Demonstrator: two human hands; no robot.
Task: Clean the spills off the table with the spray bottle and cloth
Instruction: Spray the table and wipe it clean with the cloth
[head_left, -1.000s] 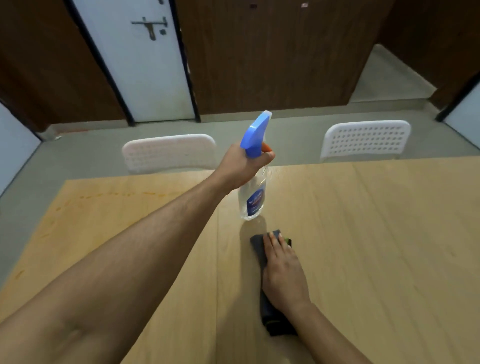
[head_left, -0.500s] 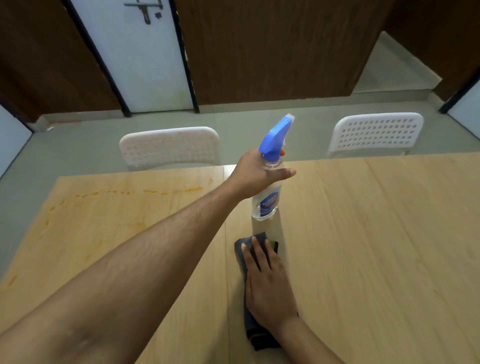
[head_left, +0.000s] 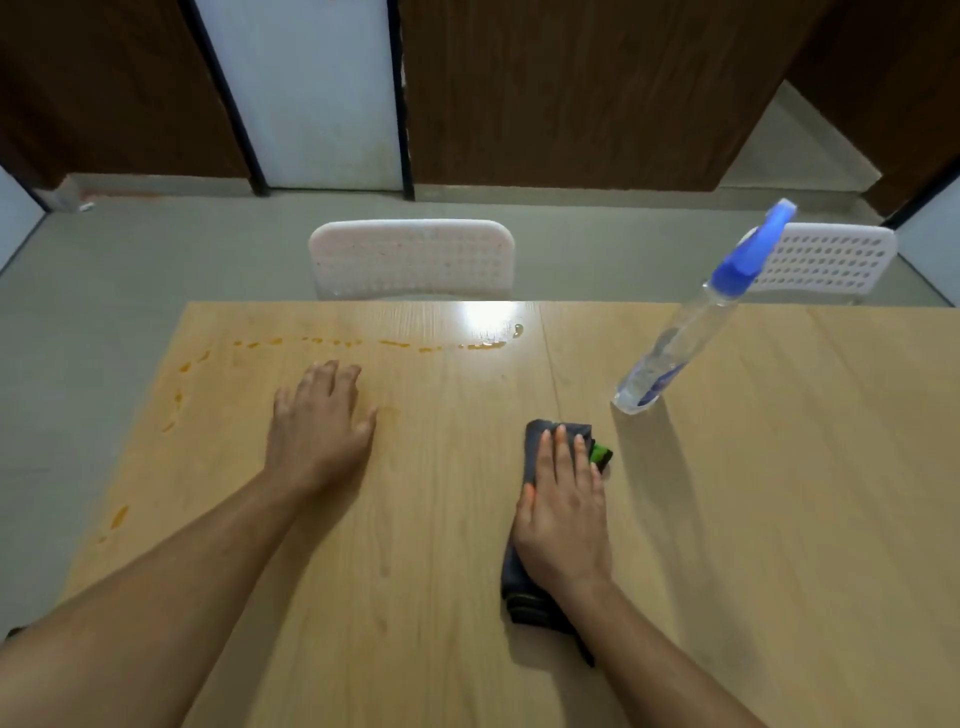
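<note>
On a light wooden table (head_left: 779, 519), an orange trail of spills (head_left: 384, 343) runs along the far edge and curves down the left side. Two white perforated chairs (head_left: 410, 260) stand behind the far edge. A clear spray bottle (head_left: 670, 353) with a blue trigger head stands alone on the right half, well apart from both hands, its long axis leaning up and to the right in this wide view, nozzle toward the far right. The left hand (head_left: 319, 426) lies flat on bare wood, fingers relaxed, holding nothing. The right hand (head_left: 563, 504) presses straight fingers onto a folded dark grey cloth (head_left: 524, 597), whose long axis runs toward the far edge, a green patch showing at its far corner.
</note>
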